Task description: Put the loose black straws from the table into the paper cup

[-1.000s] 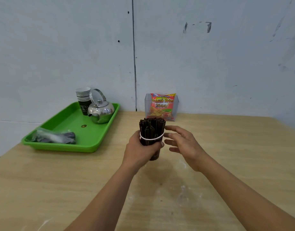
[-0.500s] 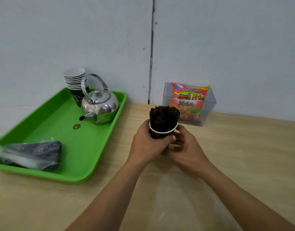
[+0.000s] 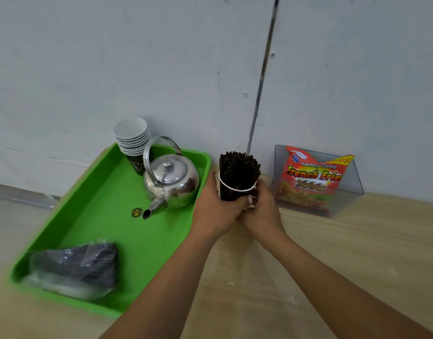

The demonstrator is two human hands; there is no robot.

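A thick bundle of black straws [image 3: 238, 173] stands upright in a dark paper cup whose white rim [image 3: 237, 188] shows around them; the cup's body is hidden by my fingers. My left hand [image 3: 216, 207] wraps the cup from the left. My right hand [image 3: 262, 211] closes on it from the right and below. Both hands hold it just right of the green tray, near the back wall.
The green tray [image 3: 100, 216] holds a steel kettle [image 3: 172, 182], a stack of paper cups [image 3: 133, 140] and a plastic bag of dark straws [image 3: 81, 265]. A clear box with a snack packet [image 3: 313, 179] stands at the right by the wall. The wooden table [image 3: 357, 253] stretches right.
My right hand has come in and closed on the cup together with the left. The cup has travelled toward the wall and the tray's corner, and the view has shifted closer.
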